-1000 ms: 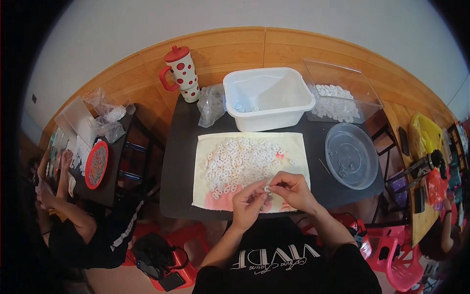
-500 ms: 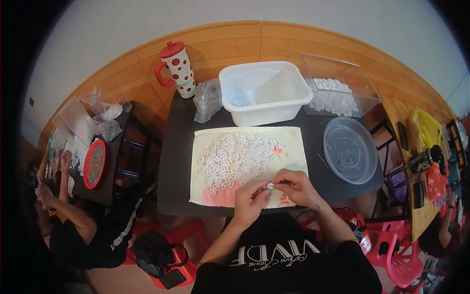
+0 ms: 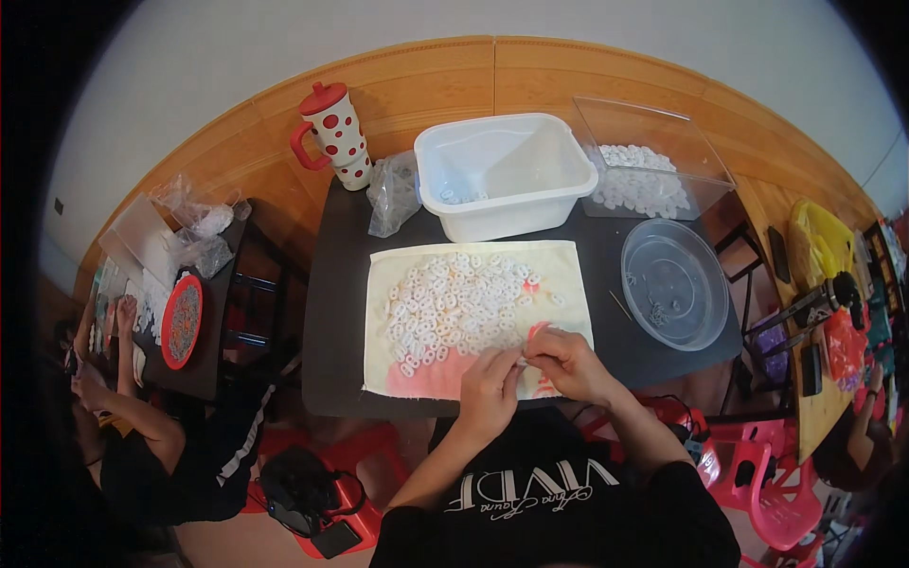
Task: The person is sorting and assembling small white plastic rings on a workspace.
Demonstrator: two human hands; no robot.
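Nearest the body, the left hand point(image 3: 490, 385) and right hand point(image 3: 566, 363) met at the near edge of the cloth point(image 3: 398, 284), fingers curled in and pinched together on one small white piece point(image 3: 522, 359); it was too small to tell more of its shape or exactly which fingers gripped it.

Just beyond the hands lay the heap of white pieces point(image 3: 459, 308), spread over the middle of the cloth, too many and too small to count, likely several dozen. With that much still on the cloth, the work looked to be far from finished.

To the right sat one round clear dish point(image 3: 672, 284) holding only a few tiny bits, and a thin stick point(image 3: 620, 305) lay between it and the cloth.

Farther back stood one white tub point(image 3: 502, 175) with only a handful of pieces on its floor, so little seemed done if that was where they went. Beside it were one clear box point(image 3: 653, 161) with a thick layer of white pieces, one plastic bag point(image 3: 393, 194), and one red-dotted jug point(image 3: 331, 133).
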